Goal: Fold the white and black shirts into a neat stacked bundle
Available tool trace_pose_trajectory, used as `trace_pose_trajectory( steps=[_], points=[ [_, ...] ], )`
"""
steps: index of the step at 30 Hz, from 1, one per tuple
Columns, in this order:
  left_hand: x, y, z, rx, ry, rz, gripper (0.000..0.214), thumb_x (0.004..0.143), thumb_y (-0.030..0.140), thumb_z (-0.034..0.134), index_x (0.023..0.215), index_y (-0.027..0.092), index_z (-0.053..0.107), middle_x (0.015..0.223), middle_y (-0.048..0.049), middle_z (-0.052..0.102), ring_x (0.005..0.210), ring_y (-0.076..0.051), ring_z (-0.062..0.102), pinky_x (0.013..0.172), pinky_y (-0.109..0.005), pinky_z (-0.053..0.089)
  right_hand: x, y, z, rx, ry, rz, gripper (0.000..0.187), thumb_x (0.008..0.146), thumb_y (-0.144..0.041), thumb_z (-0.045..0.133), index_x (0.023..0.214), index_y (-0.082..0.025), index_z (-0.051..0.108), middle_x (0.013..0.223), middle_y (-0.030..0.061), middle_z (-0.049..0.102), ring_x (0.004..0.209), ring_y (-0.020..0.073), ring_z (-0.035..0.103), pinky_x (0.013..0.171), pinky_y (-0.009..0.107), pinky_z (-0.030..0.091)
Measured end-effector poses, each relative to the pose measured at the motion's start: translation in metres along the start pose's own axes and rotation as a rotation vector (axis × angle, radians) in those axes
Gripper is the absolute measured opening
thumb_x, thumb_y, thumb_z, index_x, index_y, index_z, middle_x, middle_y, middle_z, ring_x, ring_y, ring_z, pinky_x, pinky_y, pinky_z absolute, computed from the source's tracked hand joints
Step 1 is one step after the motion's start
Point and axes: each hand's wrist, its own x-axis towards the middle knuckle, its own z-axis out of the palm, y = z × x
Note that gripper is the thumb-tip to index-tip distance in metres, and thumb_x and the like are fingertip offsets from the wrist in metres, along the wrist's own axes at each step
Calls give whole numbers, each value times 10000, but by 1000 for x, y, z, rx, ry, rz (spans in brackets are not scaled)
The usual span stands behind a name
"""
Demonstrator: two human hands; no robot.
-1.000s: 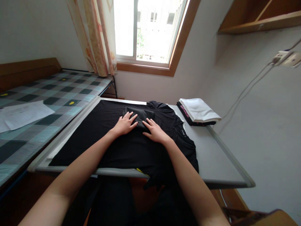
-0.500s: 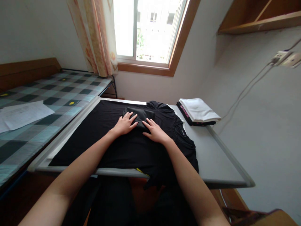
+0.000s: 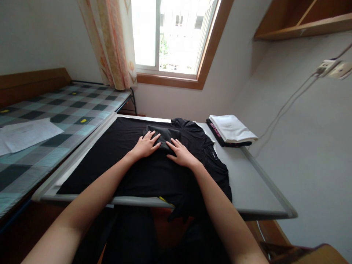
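Note:
A black T-shirt (image 3: 110, 154) lies spread over the white table, its neckline to the right and one sleeve hanging over the front edge. On its middle is a darker, slightly shiny black patch (image 3: 165, 132), a print or a separate sheet; I cannot tell which. My left hand (image 3: 146, 145) rests flat on the patch's left part with fingers spread. Across from it, my right hand (image 3: 181, 152) lies on the right part, fingers also spread. Neither hand grips anything. A bit of yellow (image 3: 165, 200) shows under the shirt at the front edge.
Folded clothes, a white one (image 3: 232, 128) on top of a black one (image 3: 218, 134), sit at the table's back right. The grey-rimmed table (image 3: 258, 187) stands beside a bed with a checked cover (image 3: 96, 106) and papers (image 3: 30, 134). A cable (image 3: 286, 102) runs down the right wall.

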Motion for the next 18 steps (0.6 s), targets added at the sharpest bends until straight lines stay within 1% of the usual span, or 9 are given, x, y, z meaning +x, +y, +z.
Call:
trace_pose_trajectory(
  steps=[2, 12, 18],
  points=[
    [0, 0, -1, 0, -4, 0, 603, 962, 535, 294, 1490, 245, 321, 1555, -118, 285, 1434, -308, 225, 1084, -524, 304, 0, 0, 0, 4, 3, 0, 695, 850, -395, 614, 1476, -227, 363, 1564, 140, 249, 1440, 340, 187, 1111, 558, 278],
    [0, 0, -1, 6, -4, 1, 597, 964, 531, 299, 1487, 245, 326, 1554, -117, 287, 1434, -307, 225, 1082, -523, 307, 0, -3, -3, -18, -12, 9, 692, 858, -382, 612, 1475, -190, 366, 1561, 160, 246, 1439, 343, 187, 1116, 546, 278],
    [-1, 1, -2, 12, -10, -5, 592, 966, 527, 297, 1488, 248, 323, 1557, -109, 283, 1434, -301, 225, 1089, -516, 300, 0, -1, 0, -16, -3, 8, 699, 850, -378, 622, 1476, -202, 365, 1561, 150, 252, 1439, 341, 190, 1115, 540, 284]
  ],
)
